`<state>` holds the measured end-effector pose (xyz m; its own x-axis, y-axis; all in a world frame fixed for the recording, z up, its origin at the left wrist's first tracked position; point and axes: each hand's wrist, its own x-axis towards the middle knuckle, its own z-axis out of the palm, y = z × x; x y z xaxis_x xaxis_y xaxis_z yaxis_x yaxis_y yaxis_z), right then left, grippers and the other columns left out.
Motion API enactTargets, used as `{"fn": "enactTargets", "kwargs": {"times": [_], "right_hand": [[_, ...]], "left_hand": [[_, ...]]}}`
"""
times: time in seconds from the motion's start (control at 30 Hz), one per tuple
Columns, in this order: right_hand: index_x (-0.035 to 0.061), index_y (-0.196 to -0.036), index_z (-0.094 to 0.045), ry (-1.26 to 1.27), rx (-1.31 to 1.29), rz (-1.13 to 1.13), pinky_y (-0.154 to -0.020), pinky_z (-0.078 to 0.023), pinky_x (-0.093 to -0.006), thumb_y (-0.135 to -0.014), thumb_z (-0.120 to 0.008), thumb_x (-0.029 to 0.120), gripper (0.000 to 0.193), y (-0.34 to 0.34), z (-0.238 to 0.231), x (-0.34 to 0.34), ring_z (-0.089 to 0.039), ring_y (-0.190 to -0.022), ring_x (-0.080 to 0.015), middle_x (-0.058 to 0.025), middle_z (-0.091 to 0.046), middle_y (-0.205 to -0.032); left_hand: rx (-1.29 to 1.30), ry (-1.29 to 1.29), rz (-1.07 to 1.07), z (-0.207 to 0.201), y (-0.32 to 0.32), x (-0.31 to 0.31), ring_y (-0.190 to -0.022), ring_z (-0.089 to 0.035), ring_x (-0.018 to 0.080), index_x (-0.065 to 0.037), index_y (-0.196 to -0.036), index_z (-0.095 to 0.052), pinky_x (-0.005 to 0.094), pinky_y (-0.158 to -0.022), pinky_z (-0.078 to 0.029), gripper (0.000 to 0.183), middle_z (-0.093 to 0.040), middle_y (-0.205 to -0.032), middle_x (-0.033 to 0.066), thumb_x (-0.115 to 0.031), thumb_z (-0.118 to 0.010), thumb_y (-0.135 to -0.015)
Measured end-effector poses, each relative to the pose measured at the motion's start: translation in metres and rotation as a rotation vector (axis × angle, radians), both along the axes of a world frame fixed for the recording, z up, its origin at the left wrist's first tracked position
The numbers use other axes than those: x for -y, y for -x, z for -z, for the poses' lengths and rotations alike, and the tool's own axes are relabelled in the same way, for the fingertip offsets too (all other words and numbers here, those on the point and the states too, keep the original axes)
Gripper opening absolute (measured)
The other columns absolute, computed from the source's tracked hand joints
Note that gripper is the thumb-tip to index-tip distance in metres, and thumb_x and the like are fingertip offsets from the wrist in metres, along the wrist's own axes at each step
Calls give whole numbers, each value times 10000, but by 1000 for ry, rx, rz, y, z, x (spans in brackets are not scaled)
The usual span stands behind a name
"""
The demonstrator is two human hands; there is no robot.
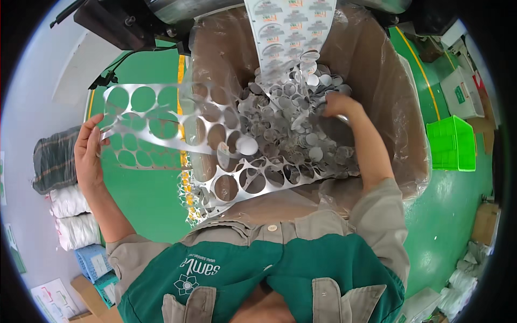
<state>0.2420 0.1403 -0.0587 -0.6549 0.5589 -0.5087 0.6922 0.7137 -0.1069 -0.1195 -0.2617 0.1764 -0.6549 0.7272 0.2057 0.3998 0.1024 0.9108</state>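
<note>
My left hand point(90, 144), raised at the left outside the box, pinches the end of a silvery perforated scrap strip point(186, 137) with rows of round holes. The strip stretches rightward over the box rim, looped and partly blurred; its lower part point(258, 183) crosses the near side of the box. Inside the box lies a heap of round silver discs point(291, 116). My right hand point(339, 105) reaches into the heap's right side, fingers curled down; what they hold, if anything, is hidden. One pale disc point(247, 145) shows against the strip.
A large brown box point(377, 70) with a clear plastic liner surrounds the heap. From above hangs a printed sheet point(293, 27) into it, below dark machine parts point(118, 24). More perforated scrap point(191, 199) lies on the green floor beside the box. A bright green crate point(451, 144) stands at the right.
</note>
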Motion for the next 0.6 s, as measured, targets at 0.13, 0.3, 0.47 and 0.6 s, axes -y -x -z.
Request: {"fn": "enactTargets", "kwargs": {"times": [0.13, 0.3, 0.47, 0.6], "right_hand": [[-28, -1128, -508, 816, -873, 148, -802, -469, -324, -786, -569, 208, 420, 9, -114, 10, -597, -923, -202, -127, -591, -1064], [-41, -1275, -348, 1602, -1431, 88, -844, -471, -289, -801, -566, 197, 573, 15, -137, 34, -594, -942, -183, -131, -560, -1103], [-36, -1214, -412, 632, -571, 143, -851, -431, -364, -792, -578, 312, 572, 53, 23, 29, -540, -1029, -274, -186, -511, -1178], [-12, -1114, -533, -127, 81, -33, -820, -435, -360, -672, -669, 358, 592, -18, 132, 11, -551, -990, -305, -200, -555, -1106]], "left_hand": [[275, -166, 169, -3, -22, -15, -722, -486, 54, -3, -1174, -463, 209, -672, -425, 293, -546, -893, 19, -130, -461, -910], [553, -292, 325, -10, -82, -67, -759, -519, 84, -6, -1195, -457, 257, -720, -480, 312, -530, -811, 17, -131, -462, -909], [549, -661, 376, -49, -49, -21, -885, -498, 160, 56, -1288, -300, 254, -823, -456, 407, -456, -1065, 105, -60, -418, -916], [478, -561, 417, -63, 28, 47, -962, -534, 176, -28, -1290, -368, 284, -867, -438, 404, -495, -1103, 130, -35, -439, -892]]}}
